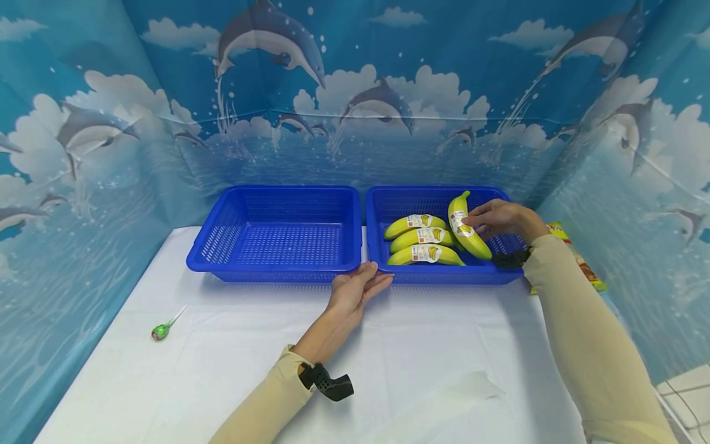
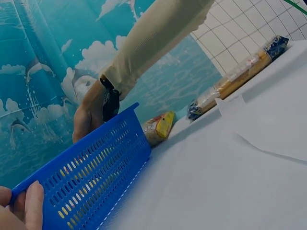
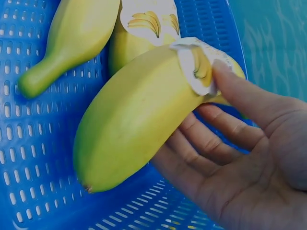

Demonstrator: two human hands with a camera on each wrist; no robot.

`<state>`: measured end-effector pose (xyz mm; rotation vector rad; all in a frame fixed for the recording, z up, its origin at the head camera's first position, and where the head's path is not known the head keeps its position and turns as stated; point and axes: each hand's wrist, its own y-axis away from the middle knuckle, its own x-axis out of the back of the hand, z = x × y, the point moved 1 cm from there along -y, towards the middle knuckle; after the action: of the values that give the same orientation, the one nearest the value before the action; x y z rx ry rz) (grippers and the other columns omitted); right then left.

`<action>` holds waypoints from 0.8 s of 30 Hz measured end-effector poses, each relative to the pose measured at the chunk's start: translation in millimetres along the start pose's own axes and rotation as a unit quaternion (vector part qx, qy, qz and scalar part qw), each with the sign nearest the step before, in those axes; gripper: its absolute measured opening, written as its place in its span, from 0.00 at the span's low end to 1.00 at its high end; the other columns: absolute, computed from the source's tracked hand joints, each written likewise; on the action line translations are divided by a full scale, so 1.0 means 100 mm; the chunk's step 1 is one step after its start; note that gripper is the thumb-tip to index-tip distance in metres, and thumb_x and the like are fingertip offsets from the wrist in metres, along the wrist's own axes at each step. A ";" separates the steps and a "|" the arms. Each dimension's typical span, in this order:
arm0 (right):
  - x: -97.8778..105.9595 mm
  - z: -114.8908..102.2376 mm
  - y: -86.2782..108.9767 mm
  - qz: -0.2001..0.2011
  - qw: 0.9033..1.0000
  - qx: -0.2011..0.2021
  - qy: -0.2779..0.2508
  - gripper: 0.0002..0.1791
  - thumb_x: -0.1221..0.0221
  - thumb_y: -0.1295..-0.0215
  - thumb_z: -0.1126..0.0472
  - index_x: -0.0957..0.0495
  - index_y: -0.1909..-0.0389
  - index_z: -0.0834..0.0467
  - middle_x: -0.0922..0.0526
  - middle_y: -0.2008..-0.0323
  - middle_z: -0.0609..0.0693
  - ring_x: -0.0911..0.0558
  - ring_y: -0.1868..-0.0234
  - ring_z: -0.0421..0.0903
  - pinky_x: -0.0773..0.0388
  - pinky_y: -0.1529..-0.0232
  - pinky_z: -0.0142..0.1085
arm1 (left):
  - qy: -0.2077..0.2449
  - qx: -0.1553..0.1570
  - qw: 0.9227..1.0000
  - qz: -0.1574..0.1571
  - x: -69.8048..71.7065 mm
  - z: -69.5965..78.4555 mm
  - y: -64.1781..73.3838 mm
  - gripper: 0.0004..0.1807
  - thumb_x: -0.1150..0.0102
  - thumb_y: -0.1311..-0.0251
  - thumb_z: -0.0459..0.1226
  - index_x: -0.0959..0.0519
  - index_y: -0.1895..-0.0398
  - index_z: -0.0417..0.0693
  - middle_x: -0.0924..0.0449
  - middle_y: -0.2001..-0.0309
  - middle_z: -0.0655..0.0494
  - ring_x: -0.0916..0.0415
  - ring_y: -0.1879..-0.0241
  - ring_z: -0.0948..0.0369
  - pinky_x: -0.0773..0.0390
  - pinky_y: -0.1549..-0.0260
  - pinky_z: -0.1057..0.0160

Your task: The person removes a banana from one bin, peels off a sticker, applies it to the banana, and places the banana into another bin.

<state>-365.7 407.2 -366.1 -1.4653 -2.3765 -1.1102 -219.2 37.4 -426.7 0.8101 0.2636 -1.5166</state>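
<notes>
My right hand [image 1: 496, 217] holds a yellow banana [image 1: 466, 227] with a white label over the right blue basket [image 1: 444, 276]. In the right wrist view, the thumb [image 3: 240, 91] presses on the label of the banana [image 3: 129, 120] and the other fingers lie behind it. Three more labelled bananas [image 1: 424, 254] lie side by side in that basket. At the basket's front left corner, my left hand [image 1: 355, 291] pinches the rim, thumb on top and fingers below. The left wrist view shows those fingers [image 2: 33, 206] at the edge of the basket [image 2: 96, 172].
Left of it stands another blue basket [image 1: 288, 246] with a bare bottom. A green-wrapped lollipop [image 1: 161, 332] lies at the table's left. A yellow snack bag [image 1: 588, 271] is right of the right basket. In the left wrist view, a long wrapped packet [image 2: 240, 76] lies along the table edge.
</notes>
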 end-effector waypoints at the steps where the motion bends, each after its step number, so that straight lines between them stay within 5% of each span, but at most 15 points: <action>1: 0.01 0.01 0.01 -0.003 1.000 -0.004 0.006 0.43 0.47 0.13 0.51 0.54 0.17 0.76 0.46 0.21 0.77 0.39 0.21 0.74 0.26 0.28 0.58 | -0.001 0.001 1.000 0.001 0.00 0.00 0.00 0.09 0.43 0.23 0.24 0.25 0.45 0.29 0.14 0.59 0.43 0.08 0.58 0.52 0.12 0.47 0.55; 10: 0.04 0.16 0.04 -0.019 0.999 -0.013 0.032 0.36 0.47 0.13 0.55 0.45 0.22 0.80 0.32 0.28 0.75 0.31 0.27 0.74 0.24 0.30 0.59 | -0.005 -0.002 1.000 -0.003 0.01 -0.01 0.01 0.11 0.42 0.23 0.25 0.24 0.43 0.27 0.13 0.58 0.41 0.09 0.54 0.48 0.12 0.46 0.55; 16: 0.03 0.21 0.04 -0.007 0.999 -0.013 0.041 0.33 0.43 0.16 0.54 0.34 0.26 0.78 0.19 0.44 0.58 0.17 0.46 0.52 0.18 0.36 0.56 | -0.005 0.004 1.000 -0.003 0.00 -0.01 0.02 0.13 0.43 0.23 0.25 0.25 0.41 0.26 0.13 0.58 0.41 0.09 0.54 0.49 0.12 0.46 0.55; 24: 0.01 0.20 0.02 -0.004 0.999 -0.019 0.037 0.32 0.41 0.16 0.54 0.31 0.28 0.77 0.17 0.51 0.52 0.17 0.51 0.48 0.17 0.37 0.54 | -0.005 0.002 1.000 -0.006 0.01 -0.01 0.02 0.10 0.43 0.23 0.25 0.24 0.44 0.27 0.13 0.60 0.42 0.09 0.55 0.49 0.12 0.46 0.55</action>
<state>-360.2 421.3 -378.8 -1.4007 -2.3256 -1.1966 -217.3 37.1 -426.8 0.8044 0.2592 -1.5326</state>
